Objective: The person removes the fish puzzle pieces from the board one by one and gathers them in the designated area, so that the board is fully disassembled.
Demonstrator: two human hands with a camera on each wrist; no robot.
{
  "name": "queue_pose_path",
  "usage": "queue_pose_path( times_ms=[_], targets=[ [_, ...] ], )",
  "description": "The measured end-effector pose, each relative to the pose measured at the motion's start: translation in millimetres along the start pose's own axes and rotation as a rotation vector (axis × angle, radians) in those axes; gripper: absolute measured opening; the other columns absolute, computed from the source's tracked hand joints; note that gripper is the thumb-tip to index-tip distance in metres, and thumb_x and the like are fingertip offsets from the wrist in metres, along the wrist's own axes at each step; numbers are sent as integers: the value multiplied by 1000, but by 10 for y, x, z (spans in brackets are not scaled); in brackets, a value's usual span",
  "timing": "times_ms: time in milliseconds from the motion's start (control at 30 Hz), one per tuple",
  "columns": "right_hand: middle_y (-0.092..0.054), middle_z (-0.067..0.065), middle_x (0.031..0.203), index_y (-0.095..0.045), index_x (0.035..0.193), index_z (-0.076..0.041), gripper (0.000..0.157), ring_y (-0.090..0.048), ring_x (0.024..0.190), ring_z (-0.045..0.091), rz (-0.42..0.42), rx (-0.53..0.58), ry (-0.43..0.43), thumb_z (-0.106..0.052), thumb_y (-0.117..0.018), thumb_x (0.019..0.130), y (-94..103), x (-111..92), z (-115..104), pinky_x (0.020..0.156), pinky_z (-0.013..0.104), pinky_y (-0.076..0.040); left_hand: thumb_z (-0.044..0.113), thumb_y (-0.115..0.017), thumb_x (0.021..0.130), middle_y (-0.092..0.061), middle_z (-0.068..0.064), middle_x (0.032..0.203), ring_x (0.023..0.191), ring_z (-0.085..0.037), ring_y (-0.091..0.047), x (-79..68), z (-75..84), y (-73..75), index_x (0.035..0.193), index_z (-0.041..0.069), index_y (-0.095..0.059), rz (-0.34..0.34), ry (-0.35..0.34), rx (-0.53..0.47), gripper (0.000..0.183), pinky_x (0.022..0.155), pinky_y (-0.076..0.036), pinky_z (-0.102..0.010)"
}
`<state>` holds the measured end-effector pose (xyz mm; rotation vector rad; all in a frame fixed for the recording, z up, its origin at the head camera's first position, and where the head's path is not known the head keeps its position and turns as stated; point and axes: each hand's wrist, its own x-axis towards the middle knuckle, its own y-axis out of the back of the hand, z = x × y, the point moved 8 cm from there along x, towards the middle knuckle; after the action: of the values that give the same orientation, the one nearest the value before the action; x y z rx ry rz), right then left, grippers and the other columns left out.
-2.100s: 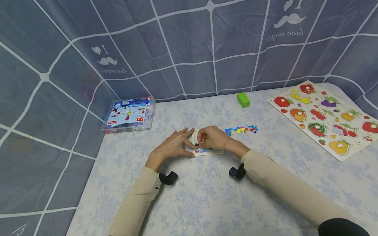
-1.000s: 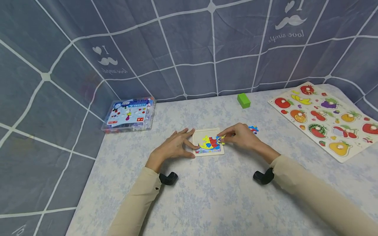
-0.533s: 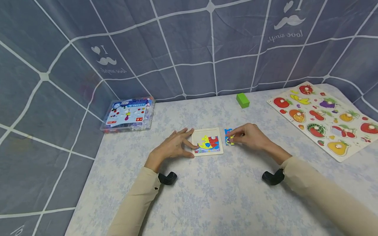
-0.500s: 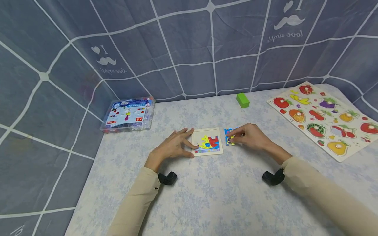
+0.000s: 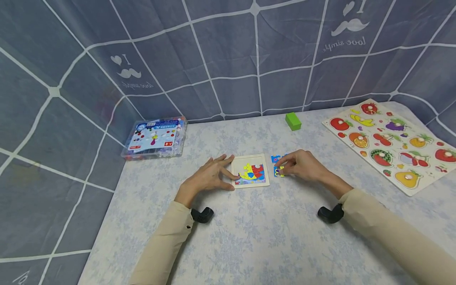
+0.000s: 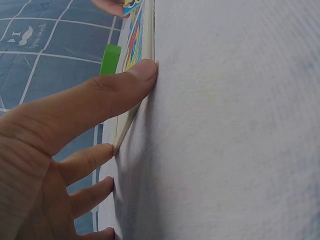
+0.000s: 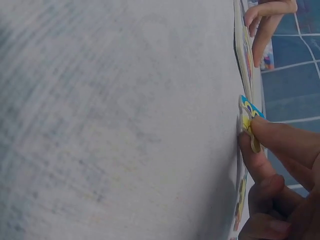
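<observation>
A shallow pale wooden puzzle tray (image 5: 239, 166) lies flat on the table, partly filled with joined red, yellow and blue pieces (image 5: 257, 172). My left hand (image 5: 206, 176) spreads around its left side, thumb at the near corner and fingertips along the edge; one finger reaches in over the picture. To the right of the tray, my right hand (image 5: 303, 164) pinches a blue-and-yellow puzzle piece (image 7: 246, 117) between thumb and finger, close over the cloth. Just beyond that piece lies another blue puzzle piece (image 5: 275, 159); the pieces farther right are mostly hidden by the hand.
At the back stands a green block (image 5: 293, 121). A clear plastic box (image 5: 154, 138) with a printed label lies at the back left. On the right is a fruit knob-puzzle board (image 5: 409, 144). A grey checked curtain (image 5: 235, 59) hangs behind the table.
My right hand has moved from over the tray out to its right, carrying the blue-and-yellow puzzle piece, and shifted slightly toward me lately. The left hand has stayed at the tray.
</observation>
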<state>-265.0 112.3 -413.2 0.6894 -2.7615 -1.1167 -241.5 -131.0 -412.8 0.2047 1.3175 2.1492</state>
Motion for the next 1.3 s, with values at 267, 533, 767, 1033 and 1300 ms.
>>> queue_pose_path(
  times_ms=[267, 533, 767, 1033, 1300],
  targets=[
    [-63, -1, 75, -78, 99, -8, 20, -53, 71, 17, 19, -51, -45, -13, -82, 80, -6, 8, -30, 59, 29, -39, 34, -85, 76, -29, -7, 158, 150, -29, -13, -7, -7, -15, 113, 23, -76, 2, 0, -10, 40, 117, -4, -60],
    [-69, 2, 97, -79, 99, -12, 18, -54, 85, 18, 15, -127, -47, -14, -80, 81, -14, 19, -41, 69, 32, -41, 34, -85, 76, -29, -6, 159, 150, -28, -12, 0, -12, -24, 114, 24, -76, 0, 2, -9, 40, 118, -4, -59],
    [-68, 4, 101, -79, 99, -11, 17, -58, 93, 22, 0, -128, -24, -9, -76, 83, -28, 32, -59, 75, 37, -45, 34, -85, 76, -28, -5, 159, 150, -27, -12, -3, -19, -22, 113, 24, -76, 1, 8, -4, 39, 118, -4, -59],
    [-70, 5, 102, -79, 99, -9, 18, -61, 99, 24, -1, -119, 12, -7, -76, 82, -25, 48, -96, 81, 42, -48, 33, -86, 75, -29, -5, 159, 150, -26, -14, 7, -16, -23, 112, 24, -76, 5, 22, 8, 40, 118, -6, -59],
    [-73, 4, 104, -77, 102, -8, 17, -59, 90, 21, 41, -107, 2, -9, -73, 86, 35, 109, -160, 76, 36, -47, 33, -86, 75, -29, -5, 159, 150, -26, -13, 6, -19, -23, 113, 24, -76, -1, 23, 13, 40, 118, -5, -59]
  ],
)
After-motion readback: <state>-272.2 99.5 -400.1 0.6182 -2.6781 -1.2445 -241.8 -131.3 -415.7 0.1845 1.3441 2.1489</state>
